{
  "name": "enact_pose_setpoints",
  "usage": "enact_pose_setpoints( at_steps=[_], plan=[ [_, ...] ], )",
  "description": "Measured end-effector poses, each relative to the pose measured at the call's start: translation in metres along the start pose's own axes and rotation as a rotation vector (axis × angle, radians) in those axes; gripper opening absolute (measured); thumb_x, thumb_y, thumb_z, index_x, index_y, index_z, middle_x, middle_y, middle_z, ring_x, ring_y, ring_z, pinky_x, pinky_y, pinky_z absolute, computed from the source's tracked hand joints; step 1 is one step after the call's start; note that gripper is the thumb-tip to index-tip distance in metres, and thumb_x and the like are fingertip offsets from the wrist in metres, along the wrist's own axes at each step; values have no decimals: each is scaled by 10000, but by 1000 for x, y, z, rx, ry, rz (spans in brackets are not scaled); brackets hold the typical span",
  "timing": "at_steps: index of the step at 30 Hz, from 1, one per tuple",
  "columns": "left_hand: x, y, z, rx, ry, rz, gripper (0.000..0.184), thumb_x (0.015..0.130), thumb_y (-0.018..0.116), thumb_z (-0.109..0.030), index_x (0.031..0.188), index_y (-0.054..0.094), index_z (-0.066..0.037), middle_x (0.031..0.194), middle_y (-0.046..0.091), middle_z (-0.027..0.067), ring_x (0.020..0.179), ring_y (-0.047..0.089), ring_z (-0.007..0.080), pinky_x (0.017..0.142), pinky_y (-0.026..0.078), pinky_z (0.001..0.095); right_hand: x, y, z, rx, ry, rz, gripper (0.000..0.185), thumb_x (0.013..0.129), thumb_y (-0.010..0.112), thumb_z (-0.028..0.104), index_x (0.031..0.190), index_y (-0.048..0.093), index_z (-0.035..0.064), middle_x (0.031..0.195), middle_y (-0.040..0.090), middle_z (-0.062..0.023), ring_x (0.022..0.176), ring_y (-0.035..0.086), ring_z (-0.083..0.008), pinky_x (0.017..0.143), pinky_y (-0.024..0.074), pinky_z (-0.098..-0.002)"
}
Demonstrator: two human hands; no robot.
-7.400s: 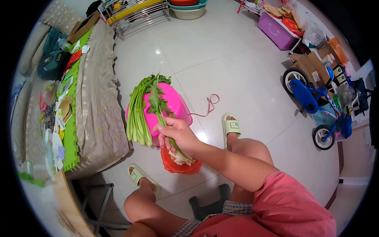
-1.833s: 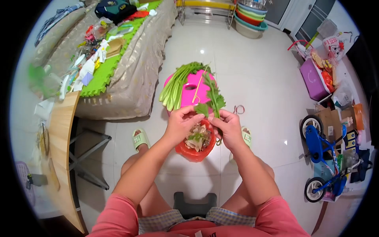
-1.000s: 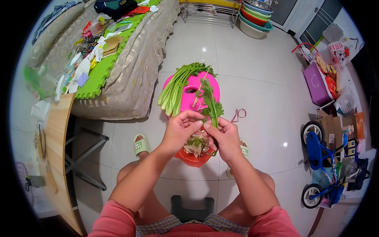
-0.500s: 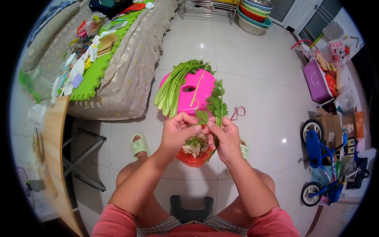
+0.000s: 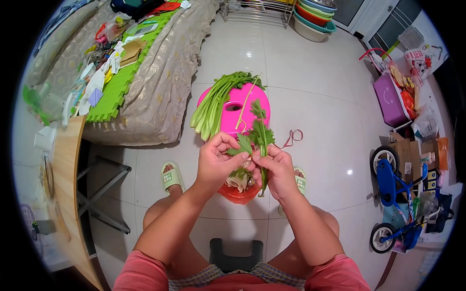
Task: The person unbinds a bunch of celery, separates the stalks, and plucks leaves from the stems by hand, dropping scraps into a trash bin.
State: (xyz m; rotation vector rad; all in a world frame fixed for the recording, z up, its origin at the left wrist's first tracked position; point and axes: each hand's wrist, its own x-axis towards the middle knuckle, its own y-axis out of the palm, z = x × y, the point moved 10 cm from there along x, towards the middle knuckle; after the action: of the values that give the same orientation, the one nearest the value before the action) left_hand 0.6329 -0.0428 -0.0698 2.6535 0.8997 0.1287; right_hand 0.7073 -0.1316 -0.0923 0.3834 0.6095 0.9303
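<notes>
My right hand (image 5: 277, 167) is closed around a leafy celery stalk (image 5: 262, 135), whose leaves point away from me and whose lower end hangs below the fingers. Thumb and finger of my left hand (image 5: 217, 157) pinch a celery leaf (image 5: 243, 144) close beside that stalk. Beneath both hands is a red plastic bag (image 5: 239, 196) with scraps and leaf bits in it, partly hidden by the fingers. Just beyond, a bunch of celery (image 5: 213, 106) lies across the left of a pink stool (image 5: 255, 94). One thin, bare stem (image 5: 246, 104) rests by the stool's hole.
A dark red ribbon (image 5: 293, 138) lies on the tiled floor right of the stool. At left stand a cluttered bed (image 5: 160, 92) and a wooden board (image 5: 68, 169). A blue balance bike (image 5: 388, 184) and purple bin (image 5: 391, 102) line the right. Stacked basins (image 5: 310, 31) stand at the back.
The celery stalk has shifted a little toward me and tilted, its leaves now lower and left. The pinched leaf has turned outward to the left. Both hands stay close together over the bag.
</notes>
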Motion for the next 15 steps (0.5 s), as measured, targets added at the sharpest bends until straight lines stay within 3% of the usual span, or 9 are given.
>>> enact_pose_setpoints(
  at_steps=[4,15],
  plan=[
    [3,1,1,-30,-4,5,315,762,594,83,1036,453,16,913,587,108,795,606,124,718,512,235,0,-3,-1,-14,6,-22,52,814,567,28,836,552,-17,646,591,-86,426,499,-88,358,376,-203],
    [5,2,2,-38,-15,21,376,766,599,91,1086,427,-5,932,594,97,838,584,112,760,484,230,-1,-6,4,-136,-38,-42,55,810,596,46,815,577,-5,611,582,-65,422,462,-61,346,330,-177]
  ],
)
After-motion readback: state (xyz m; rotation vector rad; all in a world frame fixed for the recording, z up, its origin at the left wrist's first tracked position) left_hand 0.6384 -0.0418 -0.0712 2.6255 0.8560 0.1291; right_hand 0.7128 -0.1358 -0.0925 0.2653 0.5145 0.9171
